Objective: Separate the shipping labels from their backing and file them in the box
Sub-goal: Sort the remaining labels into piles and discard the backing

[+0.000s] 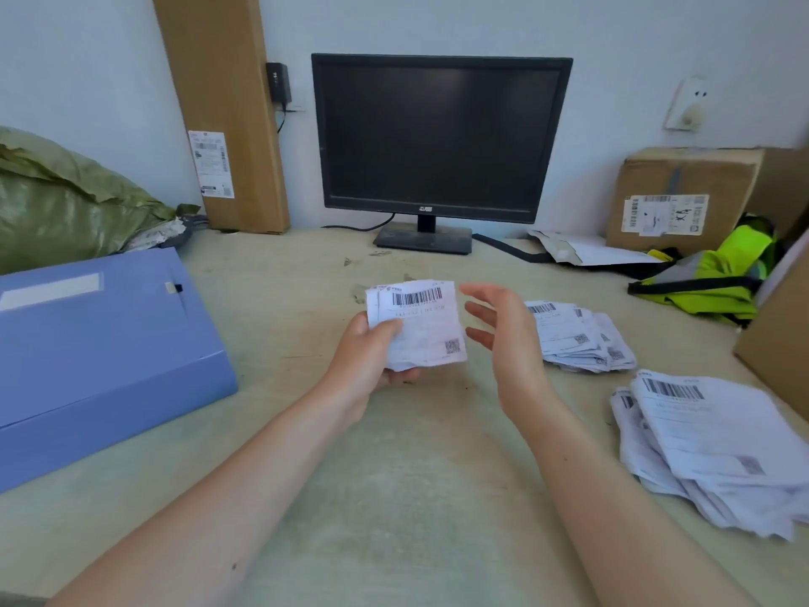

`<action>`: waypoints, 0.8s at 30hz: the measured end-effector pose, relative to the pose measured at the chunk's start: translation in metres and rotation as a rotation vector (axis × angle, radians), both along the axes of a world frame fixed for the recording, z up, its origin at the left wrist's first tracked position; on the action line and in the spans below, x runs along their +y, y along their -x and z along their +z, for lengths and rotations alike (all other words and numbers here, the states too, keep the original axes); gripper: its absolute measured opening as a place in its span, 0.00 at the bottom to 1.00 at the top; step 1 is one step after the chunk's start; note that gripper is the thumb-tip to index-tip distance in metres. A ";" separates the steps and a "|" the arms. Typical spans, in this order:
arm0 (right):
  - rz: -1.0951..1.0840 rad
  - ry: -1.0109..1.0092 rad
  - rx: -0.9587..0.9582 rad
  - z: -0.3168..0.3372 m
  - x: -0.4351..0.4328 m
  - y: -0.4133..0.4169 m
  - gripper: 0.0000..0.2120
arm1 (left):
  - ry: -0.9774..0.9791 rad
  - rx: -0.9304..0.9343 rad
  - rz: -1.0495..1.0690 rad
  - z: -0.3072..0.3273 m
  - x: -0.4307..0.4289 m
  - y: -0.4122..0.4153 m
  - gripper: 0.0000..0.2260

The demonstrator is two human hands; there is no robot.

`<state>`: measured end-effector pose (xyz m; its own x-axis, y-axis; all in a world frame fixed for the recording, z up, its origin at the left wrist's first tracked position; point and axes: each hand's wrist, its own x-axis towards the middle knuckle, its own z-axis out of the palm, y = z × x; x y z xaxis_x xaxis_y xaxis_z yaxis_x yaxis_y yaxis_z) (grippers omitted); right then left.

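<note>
Left hand (372, 343) clamps the small stack of white barcoded paper labels (418, 324); right hand (503, 339) spread, empty. Square the edges before carrying them left of the black monitor (440, 138) to the closed blue cardboard box (96, 343).

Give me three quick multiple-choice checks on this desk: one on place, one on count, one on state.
1. The blue file box lies:
A. left of the hands
B. behind the monitor
C. on the cardboard carton

2. Loose label piles lying on the desk:
A. none
B. two
C. five

3. The right hand is:
A. clamped on the box lid
B. open, holding nothing
C. resting flat on the monitor

Answers:
1 A: the box sits at the desk's left edge.
2 B: a far pile and a near pile, both at right.
3 B: fingers spread beside the labels in the left hand.
</note>
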<state>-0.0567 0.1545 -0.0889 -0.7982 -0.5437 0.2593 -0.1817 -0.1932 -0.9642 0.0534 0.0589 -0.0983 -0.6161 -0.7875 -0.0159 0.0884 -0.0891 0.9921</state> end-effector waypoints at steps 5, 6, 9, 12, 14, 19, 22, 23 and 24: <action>-0.262 0.184 -0.453 0.001 0.008 0.028 0.09 | 0.100 -0.065 -0.023 0.025 0.003 0.039 0.08; -0.362 0.204 -0.406 0.002 0.010 0.032 0.09 | 0.134 -0.095 -0.042 0.030 0.006 0.051 0.09; -0.596 0.326 -0.065 0.012 0.022 0.038 0.11 | 0.157 -0.176 -0.084 0.030 0.019 0.091 0.10; -0.600 0.332 0.087 0.019 0.029 0.047 0.12 | 0.123 -0.222 -0.127 0.020 0.033 0.131 0.18; -0.599 0.372 0.029 0.022 0.031 0.052 0.11 | 0.150 -0.287 -0.159 0.010 0.036 0.155 0.22; -0.694 0.511 -0.174 0.024 0.041 0.072 0.12 | 0.407 -0.572 -0.122 0.013 0.043 0.176 0.24; -0.709 0.530 -0.256 0.025 0.043 0.076 0.12 | 0.242 -0.470 -0.222 0.013 0.045 0.179 0.27; -0.701 0.527 -0.265 0.026 0.042 0.077 0.12 | 0.158 -0.427 -0.259 0.013 0.046 0.179 0.31; -0.693 0.527 -0.269 0.026 0.042 0.076 0.12 | 0.074 -0.386 -0.274 0.013 0.048 0.177 0.35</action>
<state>-0.1326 0.1966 -0.0629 -0.9714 0.2169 0.0961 -0.2033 -0.5521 -0.8086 -0.1240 0.1066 -0.0852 -0.7614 -0.6042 -0.2348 -0.3048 0.0140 0.9523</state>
